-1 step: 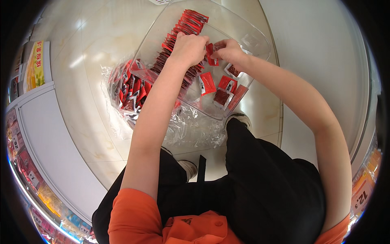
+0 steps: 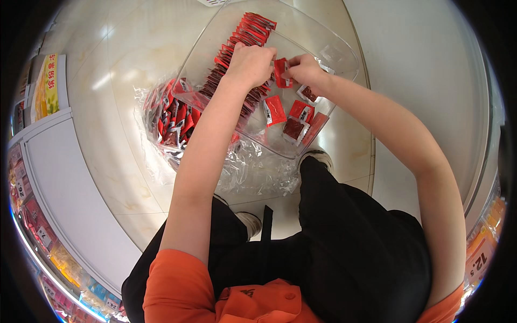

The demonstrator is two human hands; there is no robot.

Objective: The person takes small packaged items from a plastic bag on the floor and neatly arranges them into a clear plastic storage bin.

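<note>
Down on the pale, glossy tiled floor sits a clear plastic rectangular bin, and both hands are working inside it. Left hand is curled over, knuckles up, its fingers pressed down onto the end of a long packed row of small red sachets that runs along the bin's left side toward the far corner. Right hand comes in from the other side, thumb and fingertips pinching one small red sachet held upright, just beside the left hand; the two hands are nearly touching. Loose flat red sachets with dark centres lie scattered on the bin's clear bottom near the front corner, apart from the tidy row. Just to the left of the bin, touching its wall, a crinkled transparent plastic bag spreads over the floor with a heap of more red sachets inside it. Black trousers and a light shoe show below the bin, with an orange sleeve at the lower edge. A white shelf unit with colourful packets curves along the left rim.
</note>
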